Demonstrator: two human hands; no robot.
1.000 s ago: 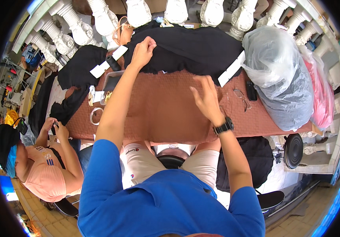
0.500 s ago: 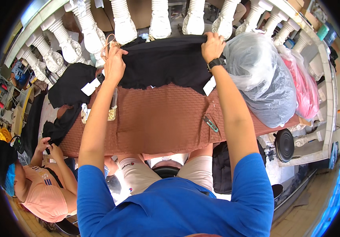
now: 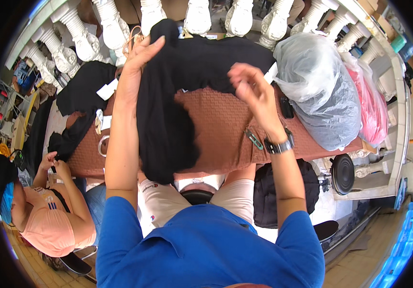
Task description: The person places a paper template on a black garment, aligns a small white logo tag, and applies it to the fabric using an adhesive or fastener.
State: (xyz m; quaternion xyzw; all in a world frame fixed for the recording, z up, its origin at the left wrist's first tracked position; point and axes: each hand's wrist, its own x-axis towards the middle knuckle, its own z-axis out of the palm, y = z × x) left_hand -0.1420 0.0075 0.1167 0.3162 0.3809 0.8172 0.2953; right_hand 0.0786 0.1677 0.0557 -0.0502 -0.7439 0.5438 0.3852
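A black cloth (image 3: 216, 60) lies across the far side of the brown table cover (image 3: 216, 125). One part of it hangs in a long fold toward me, its near end blurred by motion. At the fold's left edge is my left hand (image 3: 140, 55), thumb spread away from the fingers and lying against the cloth; no grip shows. My right hand (image 3: 255, 91) hovers above the cover, just short of the cloth's right part, fingers apart and holding nothing. A white tag (image 3: 270, 73) shows at the cloth's right end. Green thread snips (image 3: 254, 139) lie below my right hand.
A large clear bag of grey stuff (image 3: 319, 91) and a pink-filled bag (image 3: 367, 103) crowd the right side. White balusters (image 3: 199, 19) line the far edge. More black cloth (image 3: 84, 89) lies left. A co-worker (image 3: 53, 216) sits there. A small black object (image 3: 287, 108) rests beside the bag.
My left hand has let go of the cloth's left end, which has swung toward me into a long fold. My right hand has released the far edge and drawn back toward me.
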